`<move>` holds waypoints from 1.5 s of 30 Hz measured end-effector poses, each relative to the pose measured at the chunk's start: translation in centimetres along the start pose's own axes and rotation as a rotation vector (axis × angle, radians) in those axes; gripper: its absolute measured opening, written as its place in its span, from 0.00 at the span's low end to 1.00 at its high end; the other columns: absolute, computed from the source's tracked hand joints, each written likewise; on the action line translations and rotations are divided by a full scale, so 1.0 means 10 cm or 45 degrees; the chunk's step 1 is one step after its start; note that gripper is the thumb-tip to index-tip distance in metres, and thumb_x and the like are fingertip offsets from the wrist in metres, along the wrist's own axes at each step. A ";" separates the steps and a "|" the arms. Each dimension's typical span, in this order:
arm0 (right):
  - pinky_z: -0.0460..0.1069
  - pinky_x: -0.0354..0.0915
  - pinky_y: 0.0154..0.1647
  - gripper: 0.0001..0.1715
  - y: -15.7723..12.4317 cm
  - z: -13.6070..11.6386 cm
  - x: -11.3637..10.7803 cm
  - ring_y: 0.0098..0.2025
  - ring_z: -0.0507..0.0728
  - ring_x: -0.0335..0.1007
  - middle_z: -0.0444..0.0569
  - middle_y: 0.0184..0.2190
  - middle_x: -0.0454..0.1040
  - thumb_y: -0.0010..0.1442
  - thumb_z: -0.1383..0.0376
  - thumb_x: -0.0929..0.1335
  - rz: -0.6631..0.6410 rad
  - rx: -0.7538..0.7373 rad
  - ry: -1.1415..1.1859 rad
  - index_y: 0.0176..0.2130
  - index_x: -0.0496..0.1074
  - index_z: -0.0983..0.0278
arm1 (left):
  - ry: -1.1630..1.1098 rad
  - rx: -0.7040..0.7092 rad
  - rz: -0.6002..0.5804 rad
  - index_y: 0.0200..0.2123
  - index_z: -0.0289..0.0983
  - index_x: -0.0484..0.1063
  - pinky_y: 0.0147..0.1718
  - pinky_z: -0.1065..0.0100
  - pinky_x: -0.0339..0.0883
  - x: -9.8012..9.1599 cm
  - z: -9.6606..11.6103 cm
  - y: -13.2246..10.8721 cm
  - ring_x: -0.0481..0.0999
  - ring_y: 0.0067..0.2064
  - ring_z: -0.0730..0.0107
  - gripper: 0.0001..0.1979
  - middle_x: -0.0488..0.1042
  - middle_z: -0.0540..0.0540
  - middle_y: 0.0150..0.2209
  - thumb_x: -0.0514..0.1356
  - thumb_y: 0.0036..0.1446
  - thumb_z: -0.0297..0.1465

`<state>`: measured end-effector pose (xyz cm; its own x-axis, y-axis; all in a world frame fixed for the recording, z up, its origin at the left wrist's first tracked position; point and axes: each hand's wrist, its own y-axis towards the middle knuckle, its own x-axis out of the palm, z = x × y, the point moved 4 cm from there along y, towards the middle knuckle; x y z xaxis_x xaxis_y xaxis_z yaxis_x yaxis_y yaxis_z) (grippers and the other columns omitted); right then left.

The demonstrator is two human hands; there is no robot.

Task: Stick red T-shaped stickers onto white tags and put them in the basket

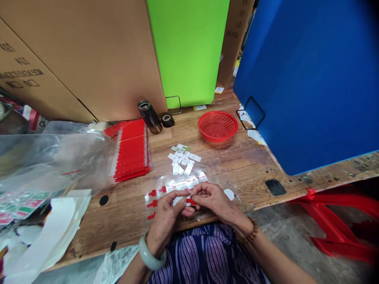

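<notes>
Far left, cardboard carton [41,79] printed "KGS". Stacked red sticker sheets [132,148]. Red stickers [152,203] on clear sheet, lying sideways. Left hand [168,209], right hand [213,200] both pinching small flat piece [190,200], partly hidden, long axis roughly left-right, near table [127,213] front edge. Red plastic basket [218,126] beyond.

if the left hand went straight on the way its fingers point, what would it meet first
Most likely the right hand, above the brown beaded bracelet: its fingertips face those of the left hand. Whether they already touch is unclear here.
</notes>
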<state>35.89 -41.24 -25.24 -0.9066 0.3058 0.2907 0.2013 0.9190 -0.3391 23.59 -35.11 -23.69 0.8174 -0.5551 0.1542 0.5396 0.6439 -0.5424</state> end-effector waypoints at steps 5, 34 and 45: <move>0.45 0.60 0.29 0.15 -0.03 0.05 0.02 0.24 0.48 0.64 0.42 0.23 0.69 0.49 0.58 0.72 -0.051 0.004 0.158 0.32 0.69 0.66 | 0.074 0.051 -0.002 0.36 0.32 0.71 0.28 0.73 0.67 0.00 0.05 0.00 0.75 0.23 0.72 0.16 0.76 0.48 0.20 0.65 0.46 0.36; 0.45 0.58 0.27 0.15 -0.09 0.02 0.10 0.22 0.48 0.64 0.41 0.21 0.69 0.48 0.57 0.71 -0.076 0.020 0.045 0.28 0.65 0.65 | 0.003 0.096 -0.042 0.39 0.32 0.70 0.22 0.75 0.62 0.01 0.02 0.01 0.69 0.19 0.76 0.18 0.71 0.51 0.17 0.65 0.47 0.37; 0.44 0.54 0.23 0.15 -0.09 0.10 0.15 0.21 0.48 0.61 0.39 0.18 0.68 0.45 0.62 0.72 -0.057 0.037 0.119 0.27 0.61 0.62 | 0.131 0.117 0.052 0.38 0.32 0.70 0.19 0.75 0.60 0.04 -0.01 0.01 0.67 0.16 0.76 0.16 0.69 0.53 0.14 0.63 0.48 0.37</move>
<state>33.92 -41.89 -25.40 -0.8758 0.2876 0.3878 0.1493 0.9252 -0.3489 24.00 -35.29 -23.74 0.8167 -0.5752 0.0454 0.5262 0.7102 -0.4677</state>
